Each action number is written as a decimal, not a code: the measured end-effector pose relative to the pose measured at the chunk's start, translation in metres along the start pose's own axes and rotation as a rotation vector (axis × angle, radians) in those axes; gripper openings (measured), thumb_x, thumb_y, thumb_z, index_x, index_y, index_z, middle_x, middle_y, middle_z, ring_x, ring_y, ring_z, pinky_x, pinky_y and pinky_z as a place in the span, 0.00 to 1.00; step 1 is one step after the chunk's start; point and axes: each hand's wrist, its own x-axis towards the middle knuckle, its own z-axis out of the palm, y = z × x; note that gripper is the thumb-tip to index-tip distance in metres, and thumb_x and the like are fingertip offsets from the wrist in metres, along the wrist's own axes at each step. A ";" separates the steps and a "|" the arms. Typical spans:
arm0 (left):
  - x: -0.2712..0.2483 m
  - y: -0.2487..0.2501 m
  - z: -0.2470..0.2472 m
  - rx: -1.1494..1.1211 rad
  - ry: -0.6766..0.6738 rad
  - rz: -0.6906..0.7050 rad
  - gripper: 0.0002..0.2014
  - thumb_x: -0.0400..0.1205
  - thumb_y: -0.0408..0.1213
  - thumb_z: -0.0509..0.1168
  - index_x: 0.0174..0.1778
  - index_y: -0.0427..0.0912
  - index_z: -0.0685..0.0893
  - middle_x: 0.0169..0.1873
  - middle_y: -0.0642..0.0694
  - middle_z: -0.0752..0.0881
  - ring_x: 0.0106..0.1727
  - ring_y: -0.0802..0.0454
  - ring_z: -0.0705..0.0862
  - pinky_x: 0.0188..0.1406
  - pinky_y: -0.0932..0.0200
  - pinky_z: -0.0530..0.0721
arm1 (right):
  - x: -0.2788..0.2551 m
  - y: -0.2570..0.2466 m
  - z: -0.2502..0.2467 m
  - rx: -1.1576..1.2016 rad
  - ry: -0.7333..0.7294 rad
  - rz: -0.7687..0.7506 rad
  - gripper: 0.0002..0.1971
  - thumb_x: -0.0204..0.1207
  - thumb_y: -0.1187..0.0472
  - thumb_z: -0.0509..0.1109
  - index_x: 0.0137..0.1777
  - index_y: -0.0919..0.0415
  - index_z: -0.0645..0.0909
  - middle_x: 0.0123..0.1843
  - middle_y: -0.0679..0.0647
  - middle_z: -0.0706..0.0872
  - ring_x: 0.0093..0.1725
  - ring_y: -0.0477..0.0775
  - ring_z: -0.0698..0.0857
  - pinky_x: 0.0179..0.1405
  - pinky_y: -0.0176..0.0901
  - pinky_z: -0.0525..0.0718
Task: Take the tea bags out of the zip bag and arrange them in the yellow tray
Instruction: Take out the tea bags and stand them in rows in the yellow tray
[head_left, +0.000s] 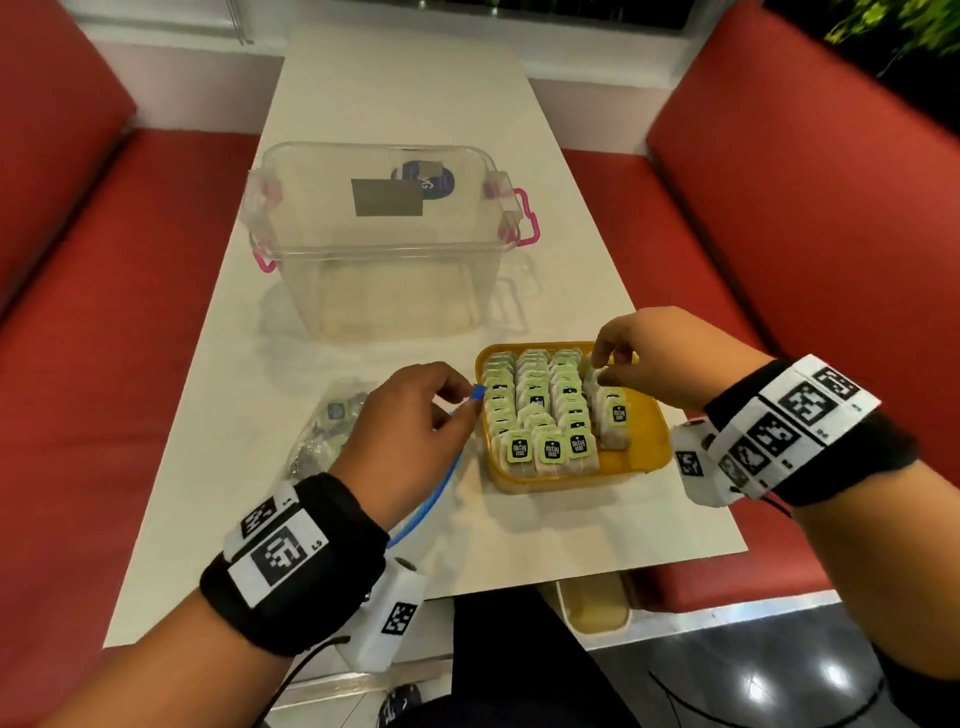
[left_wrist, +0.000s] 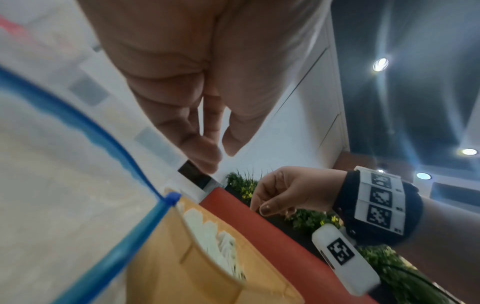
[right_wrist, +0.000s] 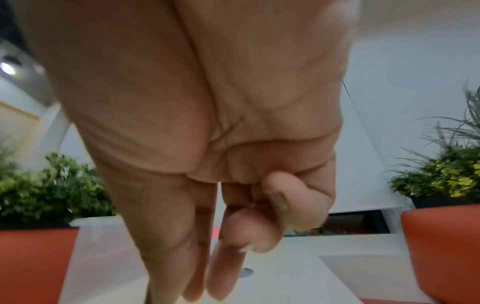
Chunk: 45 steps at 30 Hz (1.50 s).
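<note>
Nearest, left hand over the zip bag, fingers loosely curled near its blue slider, grip unclear. Beside it, yellow tray with rows of tea bags. Right hand above the tray's far right corner, fingertips at the fourth row; whether pinching a bag, impossible to tell. Farther back, clear plastic box.

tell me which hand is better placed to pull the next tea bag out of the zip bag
Probably the left hand: it hovers over the zip bag by its blue slider, while the right hand is busy over the yellow tray.
</note>
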 end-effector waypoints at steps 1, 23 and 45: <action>-0.003 0.000 -0.010 -0.007 0.038 -0.003 0.02 0.81 0.43 0.67 0.45 0.50 0.84 0.46 0.56 0.84 0.38 0.55 0.87 0.40 0.59 0.84 | -0.004 -0.009 -0.003 0.043 0.012 -0.032 0.07 0.75 0.53 0.73 0.51 0.51 0.85 0.40 0.45 0.84 0.36 0.45 0.79 0.29 0.37 0.69; -0.064 -0.129 -0.067 0.047 0.088 -0.496 0.14 0.86 0.37 0.61 0.66 0.39 0.77 0.58 0.44 0.82 0.54 0.48 0.82 0.50 0.60 0.75 | 0.020 -0.192 0.118 0.245 -0.055 -0.178 0.13 0.82 0.67 0.60 0.62 0.63 0.81 0.57 0.60 0.86 0.58 0.61 0.85 0.51 0.45 0.79; -0.065 -0.142 -0.060 -0.020 0.180 -0.425 0.12 0.83 0.32 0.64 0.63 0.42 0.80 0.52 0.51 0.82 0.46 0.54 0.80 0.46 0.66 0.72 | 0.053 -0.215 0.122 -0.081 -0.214 -0.217 0.13 0.86 0.58 0.55 0.60 0.61 0.78 0.59 0.56 0.83 0.58 0.57 0.82 0.56 0.44 0.77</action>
